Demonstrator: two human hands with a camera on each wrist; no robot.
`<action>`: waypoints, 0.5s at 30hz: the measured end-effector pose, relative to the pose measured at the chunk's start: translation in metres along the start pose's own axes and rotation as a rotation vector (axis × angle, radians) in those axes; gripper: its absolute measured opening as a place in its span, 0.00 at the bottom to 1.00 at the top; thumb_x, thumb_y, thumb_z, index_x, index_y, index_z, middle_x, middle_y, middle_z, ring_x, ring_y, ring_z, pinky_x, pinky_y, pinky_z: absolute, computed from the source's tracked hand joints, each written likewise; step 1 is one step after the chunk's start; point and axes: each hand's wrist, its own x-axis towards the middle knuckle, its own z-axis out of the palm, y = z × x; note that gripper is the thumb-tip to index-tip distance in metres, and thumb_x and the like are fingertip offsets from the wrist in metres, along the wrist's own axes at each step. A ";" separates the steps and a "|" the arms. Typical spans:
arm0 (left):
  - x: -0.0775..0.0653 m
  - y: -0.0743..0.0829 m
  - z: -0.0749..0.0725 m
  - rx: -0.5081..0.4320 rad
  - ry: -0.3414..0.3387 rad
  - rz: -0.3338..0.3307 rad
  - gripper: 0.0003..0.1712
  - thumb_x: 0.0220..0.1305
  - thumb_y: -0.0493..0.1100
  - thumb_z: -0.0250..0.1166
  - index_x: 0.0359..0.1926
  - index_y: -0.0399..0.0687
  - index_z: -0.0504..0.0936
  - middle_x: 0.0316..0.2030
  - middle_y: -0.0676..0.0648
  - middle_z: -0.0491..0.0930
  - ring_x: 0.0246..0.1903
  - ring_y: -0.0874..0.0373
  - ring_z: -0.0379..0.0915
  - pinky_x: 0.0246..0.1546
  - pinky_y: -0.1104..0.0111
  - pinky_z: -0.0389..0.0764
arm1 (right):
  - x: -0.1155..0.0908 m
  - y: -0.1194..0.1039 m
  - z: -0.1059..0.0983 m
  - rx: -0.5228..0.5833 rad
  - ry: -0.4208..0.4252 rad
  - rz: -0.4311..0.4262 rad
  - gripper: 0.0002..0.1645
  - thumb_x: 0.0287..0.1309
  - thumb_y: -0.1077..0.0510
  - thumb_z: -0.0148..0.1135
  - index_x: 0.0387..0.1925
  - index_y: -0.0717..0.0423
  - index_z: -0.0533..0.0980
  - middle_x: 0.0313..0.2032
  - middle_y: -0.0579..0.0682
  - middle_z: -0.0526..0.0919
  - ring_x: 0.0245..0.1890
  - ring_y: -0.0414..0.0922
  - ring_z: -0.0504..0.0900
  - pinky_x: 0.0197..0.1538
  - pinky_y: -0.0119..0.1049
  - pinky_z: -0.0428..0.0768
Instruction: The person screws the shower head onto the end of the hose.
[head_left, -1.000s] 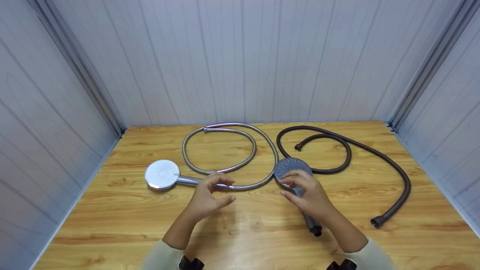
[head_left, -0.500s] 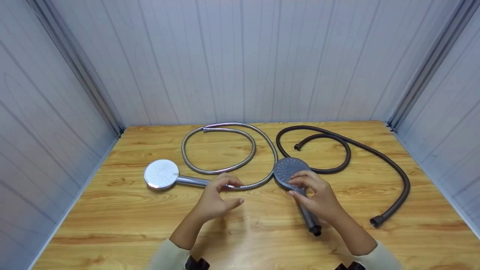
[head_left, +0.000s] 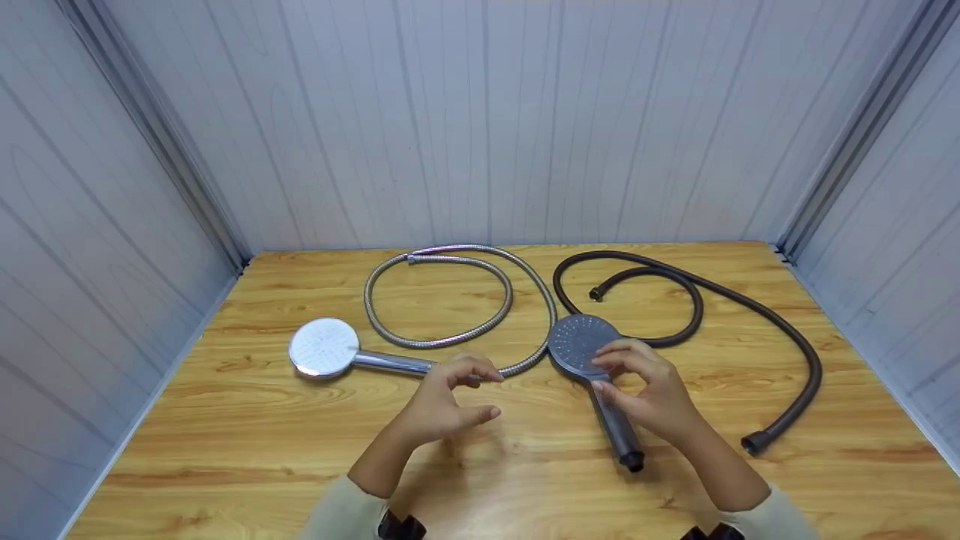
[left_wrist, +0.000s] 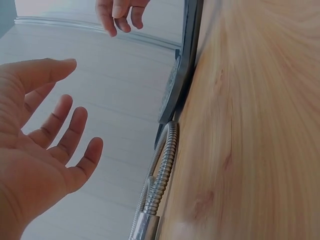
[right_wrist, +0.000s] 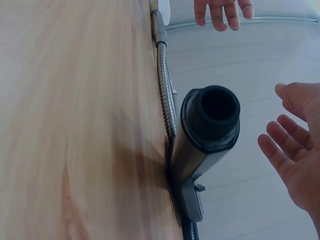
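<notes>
The nearer hand to the dark shower head [head_left: 611, 420] is the right hand [head_left: 651, 390]; the left hand [head_left: 450, 405] is set well apart from it, across a bare strip of worktop [head_left: 517, 472]. The shower head is laid nozzle side up, below and to the left of the right hand. Its long axis is slanted: the round face is placed ahead and left of the fingertips, and the handle is run back under the thumb side, toward the person and slightly to the right. In the head view the neck is overlapped by the thumb, but in the right wrist view a gap is shown, so no contact is made. The open handle end [right_wrist: 220, 104] is turned toward the person.

Nothing is grasped by either hand; the fingers are loosely curved, with thumbs held apart. By the left hand, the chrome shower head [head_left: 324, 349] is found to the left, with the chrome hose [head_left: 512, 300] looped ahead. The dark hose [head_left: 750, 304] is spread ahead and to the right of the right hand, unattached to the dark handle.
</notes>
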 end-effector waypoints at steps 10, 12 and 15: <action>0.005 0.003 0.007 0.000 -0.056 -0.035 0.17 0.50 0.29 0.73 0.44 0.36 0.82 0.46 0.43 0.78 0.49 0.54 0.72 0.50 0.56 0.75 | -0.002 0.002 -0.013 -0.047 0.018 0.050 0.21 0.38 0.80 0.71 0.38 0.65 0.81 0.41 0.61 0.80 0.36 0.49 0.78 0.41 0.27 0.76; 0.006 0.004 0.008 0.000 -0.057 -0.031 0.17 0.50 0.28 0.73 0.43 0.36 0.82 0.46 0.44 0.78 0.48 0.52 0.72 0.49 0.58 0.75 | -0.003 0.002 -0.016 -0.049 0.022 0.060 0.21 0.39 0.80 0.71 0.38 0.65 0.81 0.42 0.62 0.80 0.37 0.48 0.78 0.42 0.27 0.76; 0.008 0.006 0.010 0.002 -0.061 -0.018 0.17 0.50 0.28 0.73 0.43 0.35 0.82 0.45 0.44 0.78 0.48 0.50 0.73 0.49 0.59 0.75 | -0.004 0.002 -0.021 -0.051 0.028 0.073 0.21 0.39 0.81 0.70 0.38 0.66 0.81 0.42 0.62 0.79 0.39 0.45 0.78 0.42 0.27 0.76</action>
